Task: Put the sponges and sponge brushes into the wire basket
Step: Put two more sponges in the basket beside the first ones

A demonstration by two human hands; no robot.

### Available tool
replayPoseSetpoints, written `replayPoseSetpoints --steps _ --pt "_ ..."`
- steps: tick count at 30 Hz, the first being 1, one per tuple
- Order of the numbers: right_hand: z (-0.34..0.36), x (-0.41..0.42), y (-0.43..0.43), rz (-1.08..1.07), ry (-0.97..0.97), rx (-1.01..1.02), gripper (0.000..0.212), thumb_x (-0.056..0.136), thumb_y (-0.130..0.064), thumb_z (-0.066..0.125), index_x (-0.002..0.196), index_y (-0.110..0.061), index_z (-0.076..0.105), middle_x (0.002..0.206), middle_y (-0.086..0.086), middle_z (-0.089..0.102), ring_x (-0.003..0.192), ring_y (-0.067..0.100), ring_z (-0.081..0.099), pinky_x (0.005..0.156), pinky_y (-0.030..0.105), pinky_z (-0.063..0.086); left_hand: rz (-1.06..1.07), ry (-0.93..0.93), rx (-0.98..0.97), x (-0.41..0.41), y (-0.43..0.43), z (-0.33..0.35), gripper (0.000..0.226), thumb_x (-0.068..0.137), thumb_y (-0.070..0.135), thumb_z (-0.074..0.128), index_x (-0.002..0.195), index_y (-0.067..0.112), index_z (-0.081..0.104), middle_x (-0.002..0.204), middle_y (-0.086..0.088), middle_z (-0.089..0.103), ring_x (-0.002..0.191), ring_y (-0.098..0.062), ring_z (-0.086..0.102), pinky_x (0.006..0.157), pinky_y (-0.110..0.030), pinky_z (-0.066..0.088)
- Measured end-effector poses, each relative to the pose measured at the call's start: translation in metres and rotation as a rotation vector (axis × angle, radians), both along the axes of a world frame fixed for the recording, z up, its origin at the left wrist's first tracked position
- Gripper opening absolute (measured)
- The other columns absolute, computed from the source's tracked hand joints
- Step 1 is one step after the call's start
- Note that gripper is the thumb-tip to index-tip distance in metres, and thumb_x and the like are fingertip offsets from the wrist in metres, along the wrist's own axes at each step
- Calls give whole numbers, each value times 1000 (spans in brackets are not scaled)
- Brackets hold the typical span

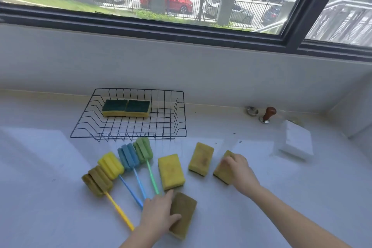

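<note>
Sponges lie under both my hands on the pale surface (261,197). My left hand (159,215) rests on a brownish sponge (186,210) nearest me, thumb along its edge and fingers (168,194) stretched forward; I cannot tell whether they grip it yet. My right hand (238,171) covers the near side of a yellow sponge (222,171), fingers curled over it, touching it, though a firm grasp is not clear.

Between my hands lie two more yellow sponges: a larger one (171,171) just ahead of my left fingers, and a stained one (201,159) just left of my right hand.

Left of my left hand, four sponge brushes fan out with their handles pointing toward me: olive (96,180), yellow (110,165), blue (128,156) and green (143,150).

Beyond them, farther from me, sits the wire basket (179,125), holding two green-topped sponges (126,108) side by side, touching.

Far to the right of my right hand are a white block (296,141), a wooden-handled tamper (267,116) and a metal ring (252,110). A window (181,34) runs above.
</note>
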State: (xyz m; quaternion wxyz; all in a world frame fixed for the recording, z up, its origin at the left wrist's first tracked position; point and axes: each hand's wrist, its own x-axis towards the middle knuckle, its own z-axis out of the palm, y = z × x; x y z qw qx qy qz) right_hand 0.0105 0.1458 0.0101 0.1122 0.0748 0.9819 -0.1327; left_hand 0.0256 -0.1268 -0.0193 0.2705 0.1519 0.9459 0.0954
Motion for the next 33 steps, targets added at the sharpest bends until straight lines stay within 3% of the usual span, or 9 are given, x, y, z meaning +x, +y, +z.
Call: replayPoseSetpoints --steps 3,6,11,16,20,24,27,30,33 --pt "-7 -9 20 73 -138 93 89 73 14 43 144 -34 19 153 7 12 138 33 17 87 39 50 30 21 -9 12 11 -1 66 80 52 55 136 31 28 124 -5 58 118 -27 49 95 -40 35" --pt "-13 -17 28 112 -130 158 85 75 8 46 143 -37 20 138 8 24 122 31 32 75 36 49 60 5 -7 25 23 -2 68 81 46 56 140 31 24 129 -7 53 124 -27 43 101 -41 32" --pt "-19 -13 25 234 -41 221 56 68 -3 59 117 -19 37 121 3 34 116 28 38 70 31 35 41 -88 10 42 43 4 57 79 32 61 129 20 37 129 -7 49 125 -27 41 101 -41 37" --pt "-26 21 26 188 2 62 48 67 -22 66 94 -24 26 106 -2 42 101 22 42 63 32 38 65 -154 153 55 53 10 33 70 18 57 92 25 33 104 -1 54 109 -24 51 94 -33 39" --pt "-30 49 31 325 137 24 45 74 -47 58 108 -22 42 111 -3 42 99 20 42 79 31 40 105 -81 297 57 54 12 31 65 17 52 85 26 30 82 9 40 98 -26 53 84 -35 41" --pt "-28 73 34 391 222 -31 30 76 -26 52 106 -23 48 116 -2 47 105 22 46 82 30 40 -112 346 248 45 60 29 37 62 5 55 93 22 45 99 2 49 87 -28 57 62 -36 40" --pt "-23 88 26 417 223 -51 28 70 -10 54 96 -21 51 111 1 52 106 22 48 82 30 39 -305 485 221 52 60 31 42 34 15 72 74 22 60 88 7 63 70 -12 66 60 -20 42" --pt "-26 102 21 496 220 -32 14 75 -12 55 83 -23 55 98 2 56 97 23 52 79 30 42 -405 419 257 69 53 17 26 48 30 51 73 27 57 95 11 61 78 -4 66 70 -20 33" --pt "-21 110 19 466 120 -83 10 80 -21 49 89 -22 54 103 1 52 102 20 44 80 31 37 -439 371 264 77 45 8 28 53 55 51 68 32 58 94 24 66 89 8 56 75 -17 30"
